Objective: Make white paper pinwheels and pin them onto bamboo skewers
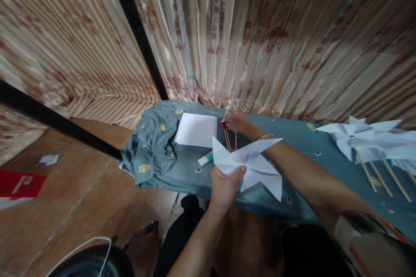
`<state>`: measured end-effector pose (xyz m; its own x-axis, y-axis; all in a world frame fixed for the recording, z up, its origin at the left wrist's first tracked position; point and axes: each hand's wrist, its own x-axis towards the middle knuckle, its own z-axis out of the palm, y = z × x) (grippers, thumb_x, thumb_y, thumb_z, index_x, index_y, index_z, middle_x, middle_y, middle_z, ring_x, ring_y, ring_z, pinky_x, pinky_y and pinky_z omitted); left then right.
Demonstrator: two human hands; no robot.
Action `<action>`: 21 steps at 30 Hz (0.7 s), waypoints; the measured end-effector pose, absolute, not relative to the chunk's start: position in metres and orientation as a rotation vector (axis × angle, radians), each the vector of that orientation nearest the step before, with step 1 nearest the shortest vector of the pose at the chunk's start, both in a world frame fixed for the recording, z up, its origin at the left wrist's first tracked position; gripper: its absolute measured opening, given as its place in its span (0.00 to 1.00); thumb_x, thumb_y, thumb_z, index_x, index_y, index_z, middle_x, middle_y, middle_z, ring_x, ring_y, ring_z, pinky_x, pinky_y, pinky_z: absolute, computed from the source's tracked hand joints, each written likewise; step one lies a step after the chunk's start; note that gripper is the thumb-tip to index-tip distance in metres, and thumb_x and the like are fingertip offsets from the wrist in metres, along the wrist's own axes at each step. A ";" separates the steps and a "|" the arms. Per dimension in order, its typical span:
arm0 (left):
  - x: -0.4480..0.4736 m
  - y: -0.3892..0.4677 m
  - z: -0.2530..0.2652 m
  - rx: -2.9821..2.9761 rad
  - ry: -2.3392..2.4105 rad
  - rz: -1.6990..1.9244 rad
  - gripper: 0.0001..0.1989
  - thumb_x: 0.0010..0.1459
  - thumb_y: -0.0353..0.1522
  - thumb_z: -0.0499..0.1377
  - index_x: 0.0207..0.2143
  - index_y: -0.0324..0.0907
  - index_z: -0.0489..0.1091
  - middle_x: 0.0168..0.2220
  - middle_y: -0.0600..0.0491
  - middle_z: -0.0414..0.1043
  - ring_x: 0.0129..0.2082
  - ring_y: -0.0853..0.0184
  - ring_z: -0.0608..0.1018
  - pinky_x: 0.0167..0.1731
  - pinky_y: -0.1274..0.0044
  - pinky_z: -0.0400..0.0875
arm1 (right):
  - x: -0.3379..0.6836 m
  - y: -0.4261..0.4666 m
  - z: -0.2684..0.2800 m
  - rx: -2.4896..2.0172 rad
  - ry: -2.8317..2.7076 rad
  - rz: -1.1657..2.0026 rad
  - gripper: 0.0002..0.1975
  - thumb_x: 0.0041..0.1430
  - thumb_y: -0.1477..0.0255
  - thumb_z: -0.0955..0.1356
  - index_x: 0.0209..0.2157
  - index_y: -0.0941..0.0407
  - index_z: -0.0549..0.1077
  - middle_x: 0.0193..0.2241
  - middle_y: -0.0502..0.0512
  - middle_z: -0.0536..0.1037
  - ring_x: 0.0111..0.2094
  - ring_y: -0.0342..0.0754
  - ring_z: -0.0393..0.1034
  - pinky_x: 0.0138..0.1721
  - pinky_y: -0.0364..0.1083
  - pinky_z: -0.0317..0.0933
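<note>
My left hand [224, 186] grips a white paper pinwheel [250, 162] near its middle, thumb on top, over the front part of the cloth-covered table. At the far side of the table, my right hand [238, 122] reaches down with its fingers bent together. It touches a small red object [222, 124]; what the fingers pinch is hidden. Just below that hand lie thin wooden sticks [227, 140], partly covered by the pinwheel. A white and green glue stick [206, 158] rests left of the pinwheel. Behind it sits a stack of white paper [196, 130].
Several white pinwheels on sticks [360, 136] lie at the table's right end. The teal cloth [159, 169] hangs over the edges. A pleated curtain [227, 52] stands behind, and black poles [136, 30] slant at the left. A red packet [22, 184] lies on the floor.
</note>
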<state>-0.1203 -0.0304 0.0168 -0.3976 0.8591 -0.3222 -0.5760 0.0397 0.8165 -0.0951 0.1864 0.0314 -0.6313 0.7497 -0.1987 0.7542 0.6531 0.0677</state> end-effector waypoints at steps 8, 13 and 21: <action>-0.118 -0.030 0.017 0.343 1.187 1.602 0.22 0.36 0.33 0.71 0.37 0.35 0.79 0.34 0.45 0.81 0.30 0.62 0.81 0.35 0.74 0.75 | -0.095 0.191 0.022 1.222 2.680 -0.088 0.18 0.64 0.65 0.67 0.53 0.57 0.69 0.51 0.59 0.72 0.47 0.52 0.71 0.47 0.56 0.69; -0.117 -0.030 0.020 0.366 1.199 1.601 0.21 0.38 0.33 0.70 0.37 0.35 0.79 0.34 0.46 0.81 0.29 0.64 0.80 0.34 0.75 0.75 | -0.091 0.193 0.019 1.224 2.696 -0.093 0.18 0.64 0.65 0.67 0.53 0.56 0.69 0.51 0.58 0.72 0.48 0.52 0.71 0.47 0.55 0.69; -0.113 -0.029 0.019 0.345 1.183 1.601 0.22 0.37 0.32 0.70 0.39 0.35 0.79 0.34 0.46 0.81 0.31 0.63 0.80 0.35 0.74 0.75 | -0.094 0.197 0.024 1.258 2.711 -0.101 0.19 0.64 0.65 0.68 0.53 0.58 0.69 0.51 0.59 0.72 0.48 0.52 0.71 0.47 0.55 0.69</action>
<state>-0.1132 -0.0289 0.0192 -0.3929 0.8571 -0.3332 -0.5706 0.0570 0.8192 -0.0938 0.1967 0.0236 -0.6365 0.7534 -0.1652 0.7636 0.6456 0.0024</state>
